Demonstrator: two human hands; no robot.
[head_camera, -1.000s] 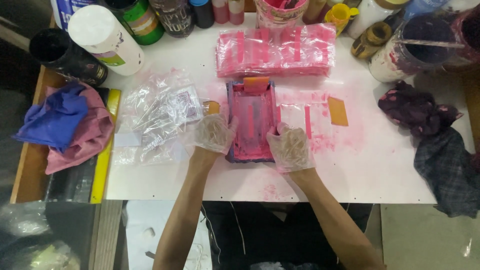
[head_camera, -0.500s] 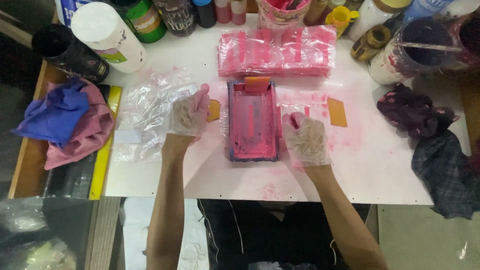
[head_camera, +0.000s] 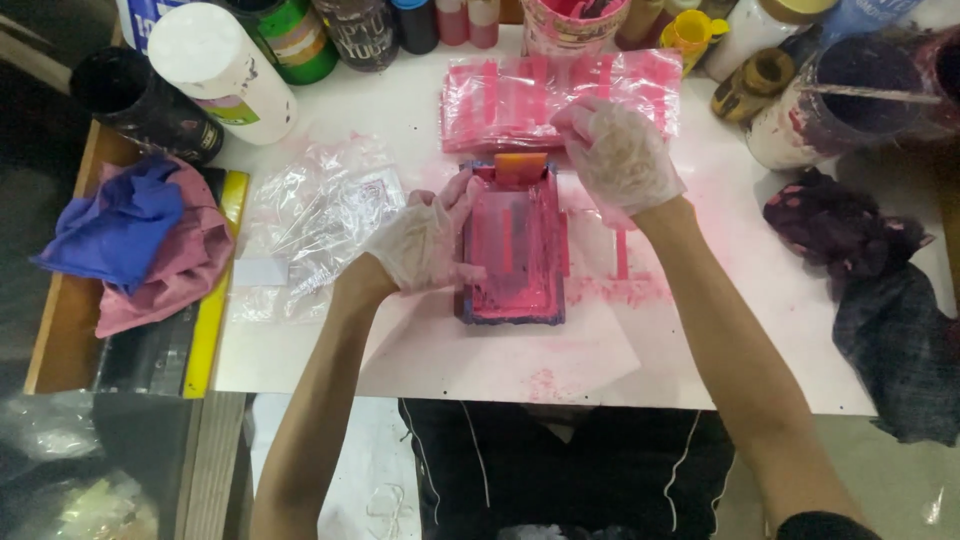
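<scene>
A white table (head_camera: 330, 110) fills most of the frame, its top smeared with pink stains around the middle and lower centre. Along the upper edge stands a row of jars and bottles: a white-capped bottle (head_camera: 222, 70) and a black tub (head_camera: 150, 110) at the upper left, a green bottle (head_camera: 295, 38) beside them, a pink-stained bucket (head_camera: 572, 22) at top centre, and a dark paint pot (head_camera: 850, 95) at the upper right. At the left edge lies a heap of blue and pink rags (head_camera: 140, 245) next to a yellow ruler (head_camera: 215, 290), with crumpled clear plastic bags (head_camera: 320, 215) just right of them. Dark stained cloths (head_camera: 880, 300) lie at the right edge. In the centre sits a small pink-coated printing frame (head_camera: 512, 250), with an orange scraper (head_camera: 520, 168) at its top end. Just above the frame lies a stack of pink-printed bags (head_camera: 500, 100). The left hand (head_camera: 420, 245), in a thin clear glove, rests against the frame's left side, fingers loosely curled and thumb over the rim, holding it in place. The right hand (head_camera: 620, 155), also gloved, is at the upper right of the frame, over the lower right part of the bag stack; its fingers are bent and close together, touching the stack, though whether they pinch a bag I cannot tell.
</scene>
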